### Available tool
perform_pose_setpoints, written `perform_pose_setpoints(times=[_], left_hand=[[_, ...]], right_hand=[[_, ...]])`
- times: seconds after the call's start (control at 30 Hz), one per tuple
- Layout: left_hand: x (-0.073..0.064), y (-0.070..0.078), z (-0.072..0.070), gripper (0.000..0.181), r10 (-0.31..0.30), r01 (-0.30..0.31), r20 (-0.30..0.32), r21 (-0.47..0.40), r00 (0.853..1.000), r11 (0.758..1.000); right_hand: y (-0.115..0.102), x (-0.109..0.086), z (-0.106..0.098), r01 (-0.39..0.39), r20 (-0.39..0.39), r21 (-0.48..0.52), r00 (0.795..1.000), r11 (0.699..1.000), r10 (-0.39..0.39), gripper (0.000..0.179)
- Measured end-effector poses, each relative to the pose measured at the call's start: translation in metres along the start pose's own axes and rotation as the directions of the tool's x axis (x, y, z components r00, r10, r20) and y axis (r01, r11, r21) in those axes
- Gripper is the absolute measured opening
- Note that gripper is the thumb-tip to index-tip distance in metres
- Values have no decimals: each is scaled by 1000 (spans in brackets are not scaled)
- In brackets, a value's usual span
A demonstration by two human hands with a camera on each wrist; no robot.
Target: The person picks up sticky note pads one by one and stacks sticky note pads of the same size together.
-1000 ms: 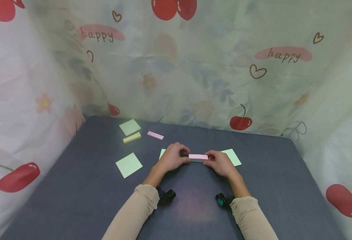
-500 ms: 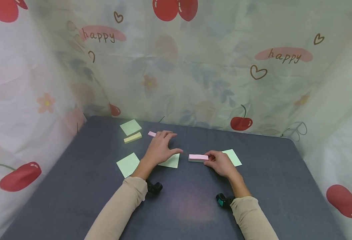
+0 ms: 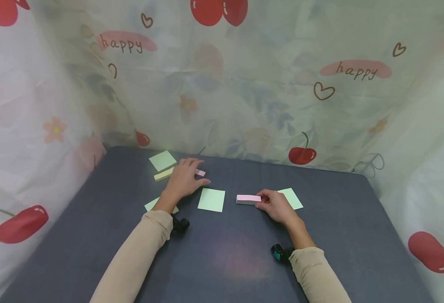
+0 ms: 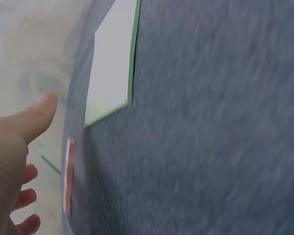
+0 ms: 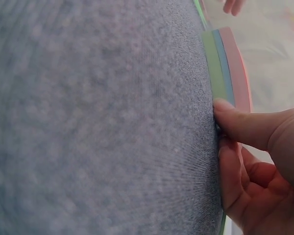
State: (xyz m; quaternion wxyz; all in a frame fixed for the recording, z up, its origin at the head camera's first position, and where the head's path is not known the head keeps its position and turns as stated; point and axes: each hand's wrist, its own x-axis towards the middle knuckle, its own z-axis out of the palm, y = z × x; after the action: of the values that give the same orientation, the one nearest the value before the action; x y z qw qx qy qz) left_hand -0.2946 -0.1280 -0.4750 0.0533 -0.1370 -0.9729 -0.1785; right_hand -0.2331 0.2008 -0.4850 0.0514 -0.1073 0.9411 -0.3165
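Pinched at its right end by my right hand [image 3: 277, 206] is a stack of narrow sticky-note pads [image 3: 246, 199], pink on top. In the right wrist view the stack [image 5: 225, 68] shows pink, blue and green layers lying on the table. My left hand [image 3: 183, 180] hovers at the back left with thumb and fingers spread, holding nothing. Beneath and beside its fingers lie a pink strip pad [image 3: 200, 172], partly covered, and a yellow strip pad [image 3: 163, 174]. The left wrist view shows the pink strip pad [image 4: 68, 178] beyond the thumb, apart from it.
Several pale green square sticky notes lie around: one at the back left [image 3: 163, 160], one mid-table [image 3: 211, 200], one partly under the left wrist [image 3: 152, 204], another behind the right hand [image 3: 291, 198]. A printed curtain [image 3: 244, 84] borders the dark table [image 3: 237, 256].
My left hand has let go of the stack's left end and moved left and back to the pink strip pad, uncovering the middle green square. My right hand stays put.
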Motion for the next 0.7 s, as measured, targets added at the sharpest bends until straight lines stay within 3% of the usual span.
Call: perform_pose_setpoints(times=[0.23, 0.7], left_hand=[[6, -15, -1, 75, -8, 8, 10, 4, 1000, 1000], [13, -39, 4, 66, -117, 120, 41, -82, 992, 989]], right_hand=[[1, 0, -1, -28, 9, 24, 1000, 999, 28, 24], [-2, -1, -2, -19, 23, 35, 1000, 999, 18, 22]])
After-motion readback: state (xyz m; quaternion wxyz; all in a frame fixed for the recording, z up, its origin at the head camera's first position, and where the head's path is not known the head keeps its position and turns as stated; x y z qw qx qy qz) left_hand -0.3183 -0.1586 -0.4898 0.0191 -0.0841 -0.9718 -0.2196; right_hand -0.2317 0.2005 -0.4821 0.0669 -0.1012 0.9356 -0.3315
